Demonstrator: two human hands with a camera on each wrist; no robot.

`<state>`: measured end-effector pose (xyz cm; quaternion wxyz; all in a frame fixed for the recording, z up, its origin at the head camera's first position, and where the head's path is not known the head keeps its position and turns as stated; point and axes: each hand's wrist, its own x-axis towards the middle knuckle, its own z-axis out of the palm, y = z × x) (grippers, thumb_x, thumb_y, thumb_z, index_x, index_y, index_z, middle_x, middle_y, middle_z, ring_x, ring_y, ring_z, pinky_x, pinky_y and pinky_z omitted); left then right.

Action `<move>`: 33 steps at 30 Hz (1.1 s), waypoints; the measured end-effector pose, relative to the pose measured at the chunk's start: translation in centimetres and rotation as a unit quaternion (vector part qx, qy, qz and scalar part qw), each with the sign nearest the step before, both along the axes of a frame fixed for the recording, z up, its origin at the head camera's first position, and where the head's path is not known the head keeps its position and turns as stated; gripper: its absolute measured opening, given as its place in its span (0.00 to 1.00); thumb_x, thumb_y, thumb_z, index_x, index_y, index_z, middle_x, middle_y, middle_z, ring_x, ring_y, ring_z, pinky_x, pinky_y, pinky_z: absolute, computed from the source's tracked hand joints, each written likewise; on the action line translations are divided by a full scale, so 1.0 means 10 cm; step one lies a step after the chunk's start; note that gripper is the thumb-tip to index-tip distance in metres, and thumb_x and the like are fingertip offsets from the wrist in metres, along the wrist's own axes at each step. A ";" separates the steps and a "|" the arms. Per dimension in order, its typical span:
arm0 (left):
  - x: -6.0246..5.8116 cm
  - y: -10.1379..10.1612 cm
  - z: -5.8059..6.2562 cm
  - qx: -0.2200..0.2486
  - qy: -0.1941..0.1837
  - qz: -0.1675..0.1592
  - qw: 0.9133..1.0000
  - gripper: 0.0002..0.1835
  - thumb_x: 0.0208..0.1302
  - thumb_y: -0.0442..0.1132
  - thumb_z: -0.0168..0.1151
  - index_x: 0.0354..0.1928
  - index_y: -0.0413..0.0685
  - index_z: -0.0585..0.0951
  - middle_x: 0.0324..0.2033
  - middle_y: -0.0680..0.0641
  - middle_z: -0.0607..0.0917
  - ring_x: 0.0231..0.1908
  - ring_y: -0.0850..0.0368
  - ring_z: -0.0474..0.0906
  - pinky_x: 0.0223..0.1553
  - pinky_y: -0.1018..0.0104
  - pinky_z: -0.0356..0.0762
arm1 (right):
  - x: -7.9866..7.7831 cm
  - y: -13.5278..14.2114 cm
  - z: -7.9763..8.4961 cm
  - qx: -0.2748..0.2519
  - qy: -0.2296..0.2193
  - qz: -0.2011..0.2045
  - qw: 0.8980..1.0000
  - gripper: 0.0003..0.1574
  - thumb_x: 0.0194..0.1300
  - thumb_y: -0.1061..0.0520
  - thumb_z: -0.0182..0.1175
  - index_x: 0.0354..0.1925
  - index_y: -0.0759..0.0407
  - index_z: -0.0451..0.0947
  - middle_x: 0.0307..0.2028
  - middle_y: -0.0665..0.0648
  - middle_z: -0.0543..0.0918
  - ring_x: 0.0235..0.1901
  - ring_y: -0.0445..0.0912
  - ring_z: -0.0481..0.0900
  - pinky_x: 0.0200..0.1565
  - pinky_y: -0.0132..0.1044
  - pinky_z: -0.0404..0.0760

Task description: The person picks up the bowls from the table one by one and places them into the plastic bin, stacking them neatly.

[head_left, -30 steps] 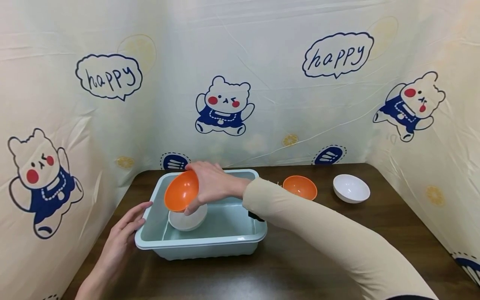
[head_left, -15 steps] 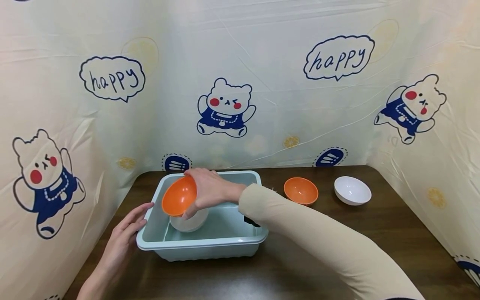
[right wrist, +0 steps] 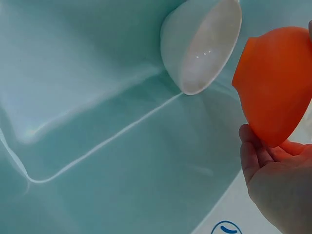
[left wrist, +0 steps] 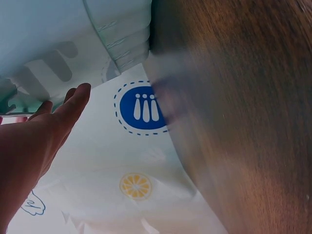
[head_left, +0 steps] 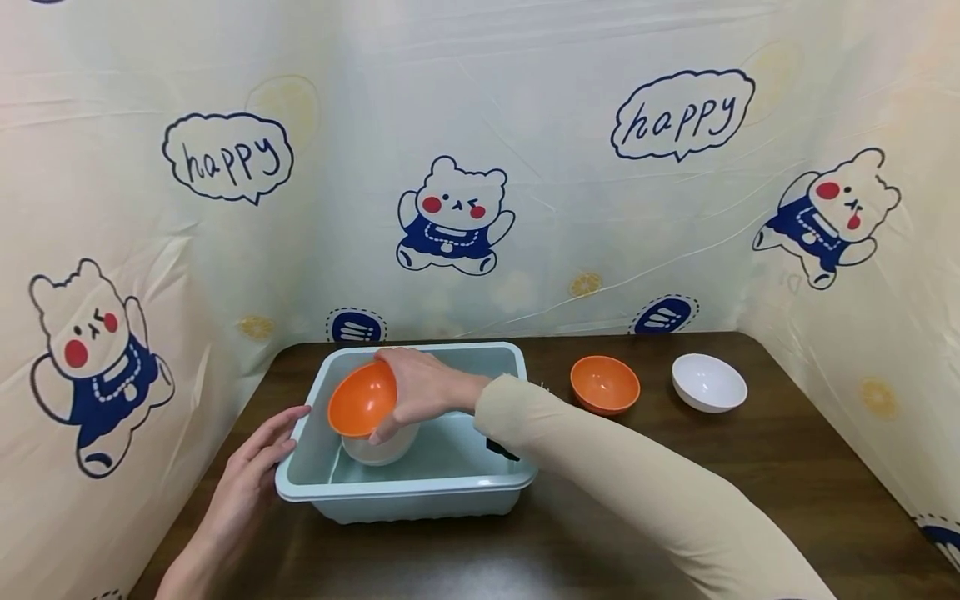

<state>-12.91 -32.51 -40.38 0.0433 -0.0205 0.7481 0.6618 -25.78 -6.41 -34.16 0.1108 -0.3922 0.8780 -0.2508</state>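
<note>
In the head view my right hand (head_left: 431,387) grips an orange bowl (head_left: 363,400) by its rim, thumb at the near side and fingers at the far side. The bowl is tilted, its inside facing left, above a white bowl (head_left: 377,448) in the left part of a pale blue basin (head_left: 412,505). The right wrist view shows a gap between the orange bowl (right wrist: 275,83) and the white bowl (right wrist: 204,53). At the basin's left rim my left hand (head_left: 251,467) rests with fairly straight fingers, some of them hidden behind the wall in the left wrist view.
A second orange bowl (head_left: 604,385) stands upright on the dark wooden table (head_left: 600,517), right of the basin. Farther right is another white bowl (head_left: 708,383). A printed cloth (head_left: 555,167) encloses the table at the back and both sides.
My right hand has lowered the orange bowl slightly toward the white bowl in the basin, covering more of it. The left hand stays at the rim. The view has shifted a little.
</note>
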 end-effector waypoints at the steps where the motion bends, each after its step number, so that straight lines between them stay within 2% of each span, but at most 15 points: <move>1: 0.00 0.00 0.00 0.000 0.001 -0.001 1.000 0.27 0.86 0.50 0.46 0.81 0.57 0.63 0.82 0.39 0.52 0.57 0.67 0.73 0.51 0.64 0.81 | 0.00 0.00 -0.01 -0.003 -0.003 0.001 1.000 0.68 0.48 0.35 0.80 0.77 0.58 0.61 0.65 0.51 0.75 0.57 0.43 0.72 0.54 0.36 0.78; 16: -0.01 0.00 -0.01 0.004 0.002 -0.002 1.000 0.27 0.86 0.49 0.45 0.81 0.56 0.63 0.81 0.39 0.52 0.59 0.67 0.71 0.51 0.64 0.80 | -0.04 0.02 -0.13 -0.017 -0.021 0.034 0.999 0.61 0.52 0.36 0.79 0.73 0.58 0.64 0.57 0.50 0.78 0.53 0.41 0.74 0.52 0.34 0.78; 20: -0.01 0.00 -0.01 0.004 0.000 -0.003 1.000 0.26 0.86 0.49 0.45 0.80 0.57 0.64 0.82 0.39 0.52 0.58 0.67 0.72 0.50 0.63 0.81 | -0.05 0.01 -0.17 -0.011 -0.021 0.036 0.999 0.63 0.52 0.35 0.78 0.76 0.59 0.62 0.58 0.50 0.77 0.53 0.41 0.74 0.53 0.35 0.77; 25: -0.01 0.00 0.00 0.003 -0.005 0.000 1.000 0.26 0.86 0.50 0.46 0.80 0.60 0.65 0.82 0.40 0.52 0.61 0.63 0.70 0.51 0.64 0.80 | -0.05 0.01 -0.22 -0.007 -0.043 0.023 0.999 0.67 0.50 0.35 0.79 0.78 0.58 0.59 0.62 0.51 0.75 0.55 0.42 0.73 0.53 0.36 0.78; 33: -0.02 0.00 0.01 -0.002 -0.009 0.001 1.000 0.26 0.86 0.51 0.46 0.80 0.61 0.64 0.83 0.41 0.51 0.64 0.58 0.67 0.51 0.64 0.80 | -0.06 0.01 -0.30 -0.001 -0.038 0.027 0.999 0.65 0.52 0.37 0.79 0.77 0.58 0.61 0.61 0.51 0.75 0.56 0.43 0.73 0.54 0.37 0.78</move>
